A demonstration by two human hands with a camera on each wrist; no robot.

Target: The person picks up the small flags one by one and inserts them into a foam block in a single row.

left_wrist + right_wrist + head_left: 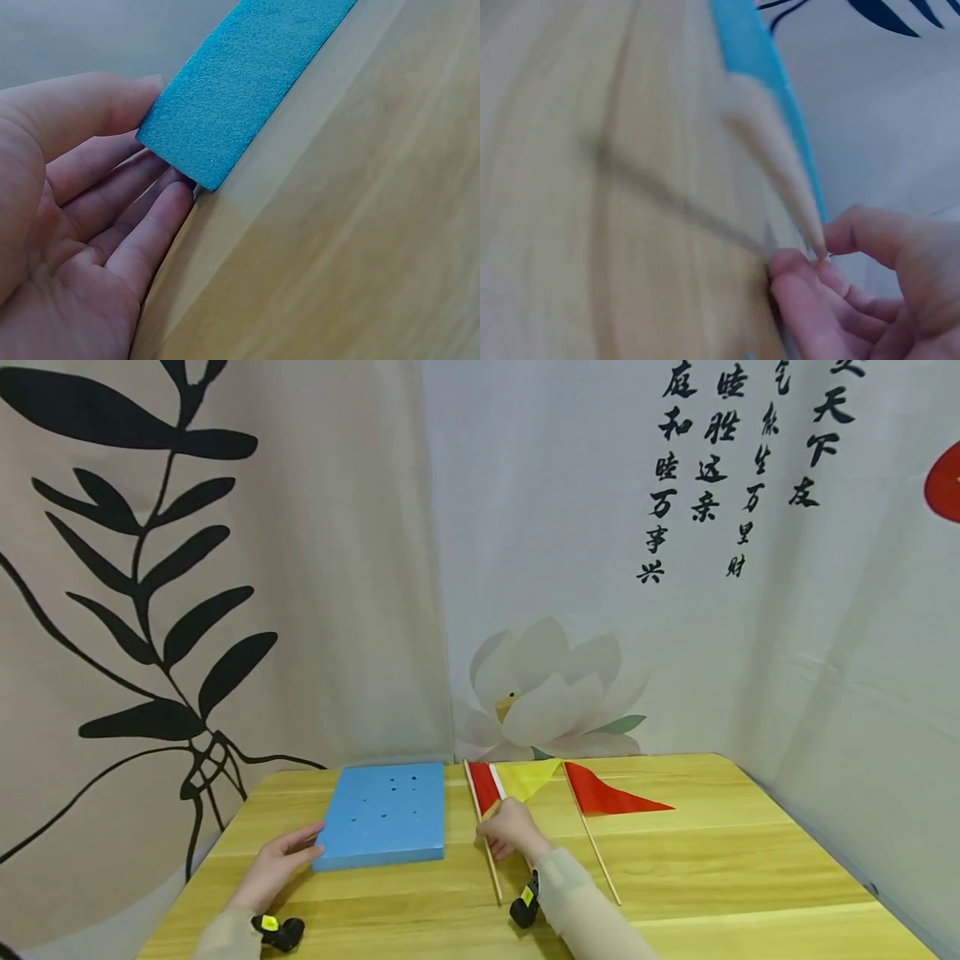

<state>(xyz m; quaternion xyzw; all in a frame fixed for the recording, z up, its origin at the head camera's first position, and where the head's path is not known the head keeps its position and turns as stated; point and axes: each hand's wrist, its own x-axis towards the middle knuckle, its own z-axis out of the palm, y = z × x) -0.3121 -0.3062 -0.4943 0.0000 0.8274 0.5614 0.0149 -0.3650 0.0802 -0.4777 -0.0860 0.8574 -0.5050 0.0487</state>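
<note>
A blue foam board (382, 839) with small holes in its top lies on the table, left of centre. My left hand (277, 860) grips its near left edge, thumb at the top and fingers at the lower edge in the left wrist view. Right of the board my right hand (513, 828) pinches a thin wooden flag stick (769, 146), whose near end points at the right wrist camera. Under the hand lie a red flag (483, 787) and a yellow flag (532, 777); I cannot tell which one's stick is pinched. Another red flag (611, 793) lies to the right.
The wooden table (735, 868) ends at a wall hanging (360, 568) printed with leaves, a lotus and characters. Black cameras are strapped to both wrists, above pale sleeves (592, 906).
</note>
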